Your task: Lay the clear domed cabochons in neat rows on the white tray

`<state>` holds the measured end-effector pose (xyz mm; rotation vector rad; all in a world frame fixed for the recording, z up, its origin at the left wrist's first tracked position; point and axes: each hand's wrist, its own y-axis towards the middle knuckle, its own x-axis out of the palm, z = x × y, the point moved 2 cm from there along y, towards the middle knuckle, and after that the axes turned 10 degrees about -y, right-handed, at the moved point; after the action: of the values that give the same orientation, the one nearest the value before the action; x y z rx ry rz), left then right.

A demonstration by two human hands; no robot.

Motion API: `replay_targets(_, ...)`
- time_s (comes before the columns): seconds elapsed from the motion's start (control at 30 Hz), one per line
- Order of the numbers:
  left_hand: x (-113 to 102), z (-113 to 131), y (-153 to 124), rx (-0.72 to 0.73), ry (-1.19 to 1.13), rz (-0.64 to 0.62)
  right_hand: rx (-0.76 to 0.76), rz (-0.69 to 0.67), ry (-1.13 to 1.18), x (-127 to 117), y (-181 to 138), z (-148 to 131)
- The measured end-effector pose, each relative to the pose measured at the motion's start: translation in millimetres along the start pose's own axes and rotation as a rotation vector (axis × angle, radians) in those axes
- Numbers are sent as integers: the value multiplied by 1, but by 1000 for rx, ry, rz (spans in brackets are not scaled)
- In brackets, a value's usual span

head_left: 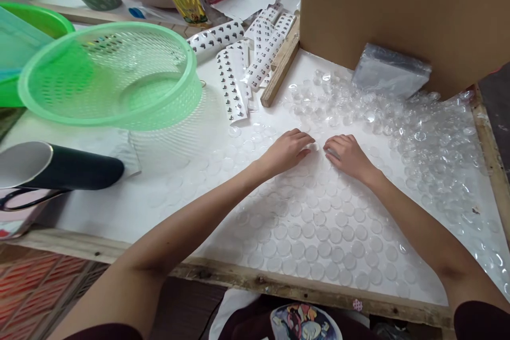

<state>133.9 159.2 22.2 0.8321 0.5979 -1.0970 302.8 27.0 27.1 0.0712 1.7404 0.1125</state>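
Note:
Many small clear round discs (323, 234) lie flat in close rows on the white tabletop in front of me. My left hand (289, 151) is over their far edge, fingers curled, with a clear disc (316, 146) at its fingertips. Facing it a short way to the right, my right hand (346, 156) has its thumb and fingers closed round what looks like another clear disc, mostly hidden by the fingers. Beyond and to the right spreads a loose heap of clear discs (430, 138).
At left stand a green mesh basket (107, 119) and a dark cup (85, 166) on its side, scissors (30, 199) near it. Sticker strips (231, 82) lie behind, beside a wooden bar (281, 71). A cardboard box (398, 5) and a plastic-wrapped pack (390, 70) bound the back right.

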Motion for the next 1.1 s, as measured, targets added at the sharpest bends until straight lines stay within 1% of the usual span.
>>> replay_targets(0.07, 6, 2, 8, 37, 30, -37, 22, 2, -1, -4, 0, 0)
replay_targets(0.2, 13, 3, 23, 41, 80, -96, 60, 26, 16, -5, 3, 1)
replay_targets(0.33, 12, 3, 30, 34, 87, -97, 92, 41, 60, -1, 7, 6)
replay_targets(0.4, 11, 1, 31, -13, 65, -67, 108, 51, 86, 1, 8, 9)
replay_targets(0.53, 9, -7, 34, -169, -54, 15, 125, 82, 108, 4, 12, 11)
replay_targets(0.6, 7, -12, 35, -233, -93, 34, 120, 92, 101, 5, 15, 9)
replay_targets(0.67, 2, -17, 35, -267, -103, 40, 105, 90, 86, 5, 17, 6)
replay_targets(0.83, -15, -31, 25, -229, -76, 71, 28, 63, 51, 3, 21, -1)
replay_targets(0.97, -28, -41, 14, -165, -48, 43, -3, 17, 35, 6, 24, -2)
replay_targets(1.1, -31, -44, 10, -99, -26, -22, 23, 14, 41, 8, 29, -3)
